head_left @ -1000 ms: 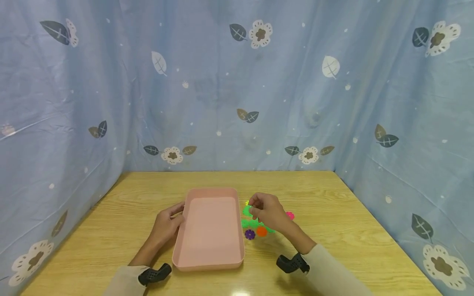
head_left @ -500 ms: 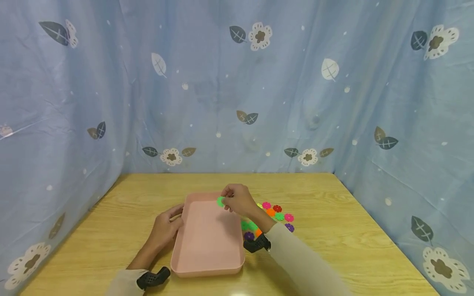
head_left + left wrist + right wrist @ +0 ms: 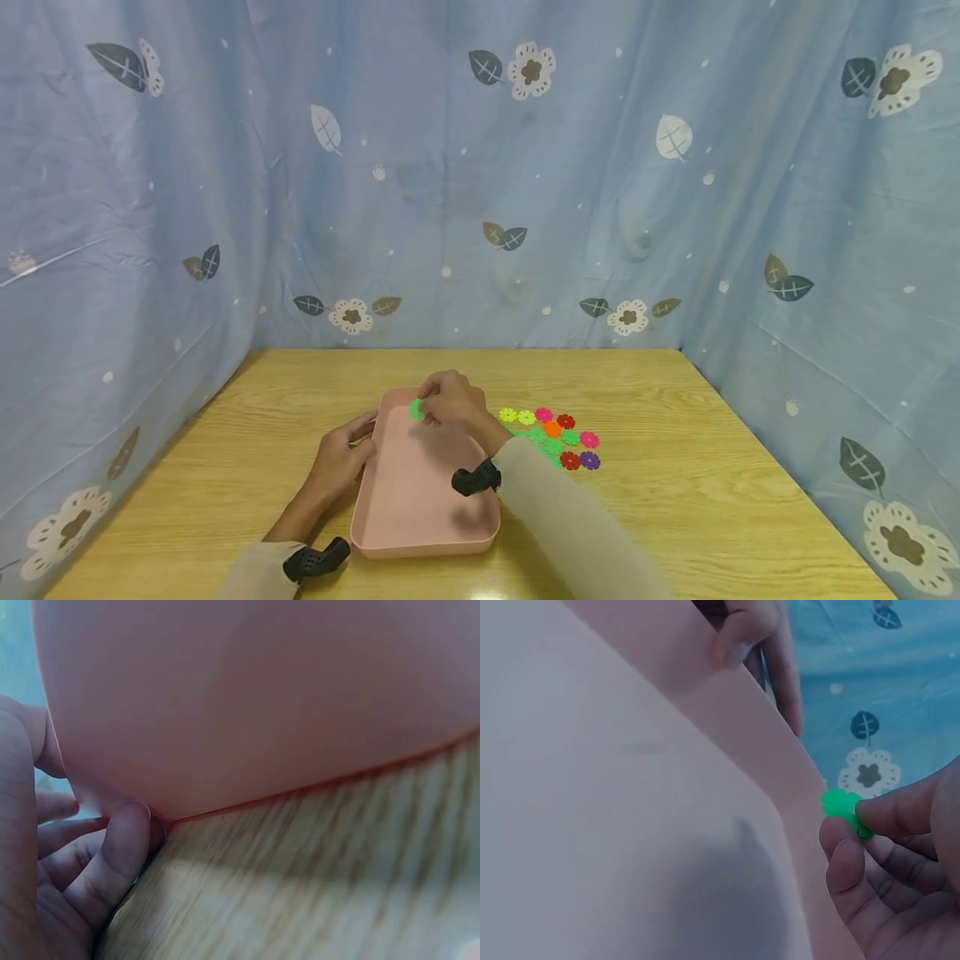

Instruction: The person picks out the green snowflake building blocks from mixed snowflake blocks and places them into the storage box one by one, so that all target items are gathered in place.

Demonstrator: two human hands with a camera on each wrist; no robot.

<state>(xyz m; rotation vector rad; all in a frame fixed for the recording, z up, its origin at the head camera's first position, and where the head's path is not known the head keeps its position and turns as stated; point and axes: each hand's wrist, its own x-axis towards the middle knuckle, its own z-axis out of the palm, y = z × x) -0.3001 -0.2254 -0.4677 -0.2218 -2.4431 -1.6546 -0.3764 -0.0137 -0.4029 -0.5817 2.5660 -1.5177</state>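
Observation:
A shallow pink tray (image 3: 405, 500) lies on the wooden table. My left hand (image 3: 337, 458) holds it by its left side; in the left wrist view the thumb (image 3: 127, 836) sits at the tray's lower edge and other fingers go behind the wall. Between thumb and fingertips, my right hand (image 3: 453, 402) pinches a green flower-shaped plastic disc (image 3: 840, 806) over the far left part of the tray. The tray's visible floor bears only shadows. To the right of the tray lie several green discs (image 3: 551, 447), partly hidden by the right sleeve.
Beside the green discs lie two yellow discs (image 3: 508, 414), pink ones (image 3: 589, 439), red ones (image 3: 570, 460), an orange disc (image 3: 552, 428) and a purple disc (image 3: 590, 460). A blue patterned curtain (image 3: 442, 167) surrounds the table (image 3: 675, 500) at the back and sides.
My right hand has picked up a green disc from the pile and carried it left over the tray's far left part. The left hand stays at the tray's left side.

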